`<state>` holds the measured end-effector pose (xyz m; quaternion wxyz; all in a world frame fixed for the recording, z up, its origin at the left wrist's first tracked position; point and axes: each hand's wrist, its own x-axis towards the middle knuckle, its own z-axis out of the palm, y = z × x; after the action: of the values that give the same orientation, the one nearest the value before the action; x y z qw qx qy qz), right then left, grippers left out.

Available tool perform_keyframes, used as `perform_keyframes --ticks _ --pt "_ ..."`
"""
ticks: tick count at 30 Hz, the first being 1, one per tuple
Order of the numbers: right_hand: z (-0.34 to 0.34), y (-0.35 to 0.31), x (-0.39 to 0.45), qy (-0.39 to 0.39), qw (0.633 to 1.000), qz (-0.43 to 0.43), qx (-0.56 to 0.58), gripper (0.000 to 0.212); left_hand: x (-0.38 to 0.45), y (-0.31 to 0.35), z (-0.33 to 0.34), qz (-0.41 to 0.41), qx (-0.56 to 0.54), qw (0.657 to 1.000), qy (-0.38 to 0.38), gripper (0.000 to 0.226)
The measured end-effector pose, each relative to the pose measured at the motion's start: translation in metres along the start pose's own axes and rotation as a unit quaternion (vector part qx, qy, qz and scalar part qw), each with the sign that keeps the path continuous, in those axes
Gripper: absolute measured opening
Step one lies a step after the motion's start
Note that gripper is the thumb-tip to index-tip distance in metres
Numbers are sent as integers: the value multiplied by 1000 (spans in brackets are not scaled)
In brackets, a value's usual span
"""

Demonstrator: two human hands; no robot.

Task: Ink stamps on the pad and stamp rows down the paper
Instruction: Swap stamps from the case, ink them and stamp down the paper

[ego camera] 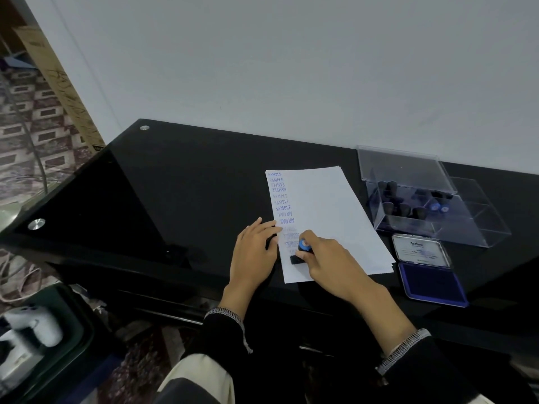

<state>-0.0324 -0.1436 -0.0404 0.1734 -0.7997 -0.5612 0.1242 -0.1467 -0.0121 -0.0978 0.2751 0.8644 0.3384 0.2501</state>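
Observation:
A white sheet of paper [326, 211] lies on the black glass table [180, 193]. A column of blue prints runs down its left edge, reading SAMPLE and AIR MAIL. My right hand [329, 260] grips a black stamp [302, 252] with a blue top and presses it onto the paper low in that column. My left hand [253, 252] lies flat with spread fingers on the table, its fingertips on the paper's left edge. The open blue ink pad [431, 281] sits to the right of the paper, lid up.
A clear plastic box [423, 205] with its lid raised holds several dark stamps, behind the ink pad. The table's front edge runs just below my wrists. A wall stands behind the table. White objects sit on a low surface at bottom left.

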Motion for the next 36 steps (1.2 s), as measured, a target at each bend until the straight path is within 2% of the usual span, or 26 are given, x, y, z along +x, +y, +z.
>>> perform_keyframes --ticks 6,15,21,28,36 --pt "0 0 2 5 1000 6 -10 15 -1 0 0 -35 -42 998 18 26" --pt "6 1 4 9 1000 1 -14 17 -1 1 -1 -32 -28 999 7 25" --pt "18 1 -7 21 1000 7 22 29 -2 2 -1 -34 -33 999 8 25" --pt "8 0 6 -14 999 2 50 21 -2 3 -2 -30 -24 999 6 26" --pt "14 1 -1 4 999 -3 49 28 -3 3 -2 -30 -28 999 8 26"
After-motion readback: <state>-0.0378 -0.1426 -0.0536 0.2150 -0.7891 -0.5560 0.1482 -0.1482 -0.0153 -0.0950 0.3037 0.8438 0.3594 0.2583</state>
